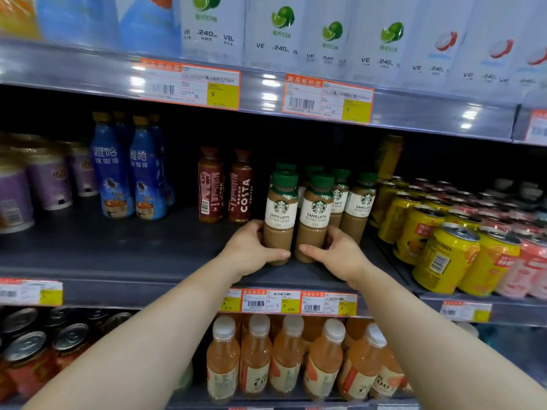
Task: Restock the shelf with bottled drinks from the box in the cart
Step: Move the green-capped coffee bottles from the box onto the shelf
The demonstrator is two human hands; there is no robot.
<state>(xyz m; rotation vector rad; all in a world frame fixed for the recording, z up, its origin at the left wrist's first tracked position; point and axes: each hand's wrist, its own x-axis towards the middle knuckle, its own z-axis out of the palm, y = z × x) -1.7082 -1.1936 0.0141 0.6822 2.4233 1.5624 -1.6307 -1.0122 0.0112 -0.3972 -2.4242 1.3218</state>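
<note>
Matte grey shelf (118, 255): each hand's fingers curl round a ribbed, apparently plastic, green-capped latte bottle, left hand (254, 250), right hand (337, 255)

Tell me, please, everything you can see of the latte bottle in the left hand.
The front left latte bottle is a small clear bottle of light brown coffee with a green cap and a white Caffe Latte label bearing a green round logo. It stands upright near the front of the dark middle shelf, close beside a matching bottle. The left hand grips its lower body, thumb across the front.
</note>
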